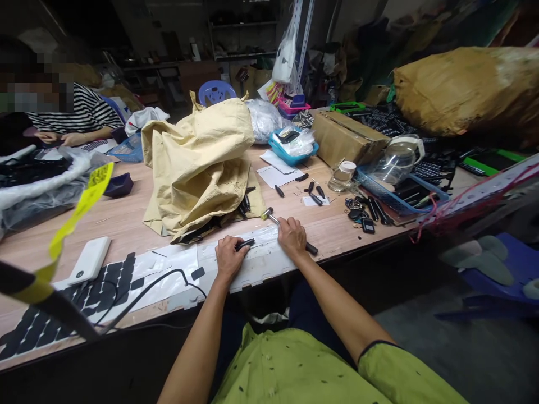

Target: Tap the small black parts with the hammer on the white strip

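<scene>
The long light-brown wooden surface (126, 224) runs across the middle of the frame. On it, above the centre, a big pale yellow cloth sack (202, 157) lies crumpled. In front of it, at the lower centre, a flat white foam mat with a notched edge (269, 261) lies along the near edge of the surface.

Both hands rest on this mat. The left hand (228, 257) is closed with the fingers curled, and it pinches a small, narrow black plastic piece (245, 244) that lies flat on the mat and points to the right. The right hand (292, 237), just beside it, is closed around a small hammer with a metal head and a black handle (272, 217). The head lies low, up and to the left of the fist, and the handle end sticks out to the lower right.

I judge the step in hand to be tapping the black piece with the hammer. The head is beside the piece and not yet over it. A next move calls for the left hand to hold the piece steady, with the fingertips clear of the head, and for a light, well-aimed blow.
</scene>
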`<state>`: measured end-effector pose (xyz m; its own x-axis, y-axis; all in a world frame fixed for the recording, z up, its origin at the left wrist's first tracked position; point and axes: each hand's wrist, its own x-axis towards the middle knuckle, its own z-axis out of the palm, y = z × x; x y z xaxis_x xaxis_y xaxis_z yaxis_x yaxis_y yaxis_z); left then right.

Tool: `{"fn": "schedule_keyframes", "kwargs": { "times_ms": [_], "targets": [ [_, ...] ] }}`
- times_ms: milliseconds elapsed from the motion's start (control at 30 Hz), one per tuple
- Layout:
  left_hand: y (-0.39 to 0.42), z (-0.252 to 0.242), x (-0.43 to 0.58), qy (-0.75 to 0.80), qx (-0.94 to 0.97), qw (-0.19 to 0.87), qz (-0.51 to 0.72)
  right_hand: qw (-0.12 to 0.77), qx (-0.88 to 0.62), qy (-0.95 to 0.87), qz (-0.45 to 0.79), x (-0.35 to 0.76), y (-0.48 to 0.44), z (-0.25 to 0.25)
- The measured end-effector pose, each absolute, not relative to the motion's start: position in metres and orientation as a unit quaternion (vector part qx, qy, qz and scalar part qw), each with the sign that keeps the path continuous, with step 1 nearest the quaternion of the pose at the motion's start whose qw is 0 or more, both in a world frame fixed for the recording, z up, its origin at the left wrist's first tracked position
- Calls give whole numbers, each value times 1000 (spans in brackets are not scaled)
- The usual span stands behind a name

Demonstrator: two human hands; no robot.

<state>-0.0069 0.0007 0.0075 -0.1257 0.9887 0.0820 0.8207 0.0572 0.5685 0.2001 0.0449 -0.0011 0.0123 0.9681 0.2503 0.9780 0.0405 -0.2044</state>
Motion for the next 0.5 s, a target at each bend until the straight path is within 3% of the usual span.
{"fn": "schedule_keyframes", "kwargs": {
  "times_ms": [300,500],
  "targets": [
    [-74,-5,19,481,819,214,228,142,-701,-698,-18,196,45,5],
    [-92,-21,34,477,846,154,184,138,-701,-700,-17,196,44,4]
  ]
}}
